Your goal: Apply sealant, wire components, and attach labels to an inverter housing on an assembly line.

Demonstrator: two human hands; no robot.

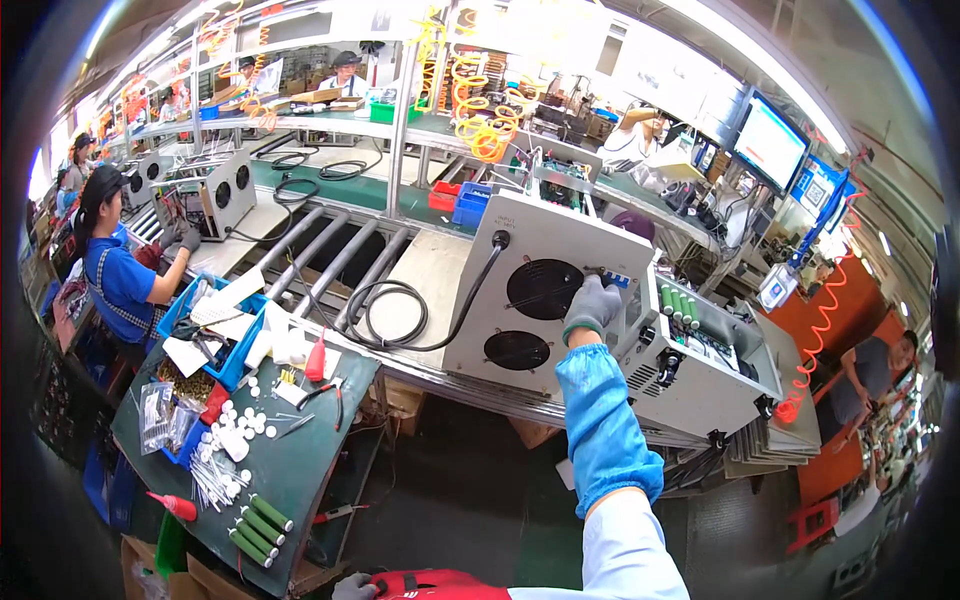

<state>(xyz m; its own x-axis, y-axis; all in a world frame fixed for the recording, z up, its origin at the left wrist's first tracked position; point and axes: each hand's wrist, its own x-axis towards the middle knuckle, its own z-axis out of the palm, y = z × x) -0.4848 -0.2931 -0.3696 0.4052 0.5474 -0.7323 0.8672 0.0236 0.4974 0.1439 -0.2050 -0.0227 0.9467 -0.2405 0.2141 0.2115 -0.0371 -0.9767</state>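
Note:
My right hand, in a grey glove and blue oversleeve, reaches to the upper right of a pale metal panel. Its fingers are bent together beside a blue breaker switch; what they grip, if anything, is hidden. The panel belongs to an upright cabinet and has two round black fans. A black power cable runs out of it and lies coiled on the roller line. My left hand, also grey-gloved, shows only partly at the lower edge, beside red cloth; its fingers cannot be made out.
Right of the cabinet stands an open metal case with green cylinders. A green side table carries pliers, white caps, a red bottle and a blue bin. A co-worker handles another cabinet at left. A red coiled hose hangs right.

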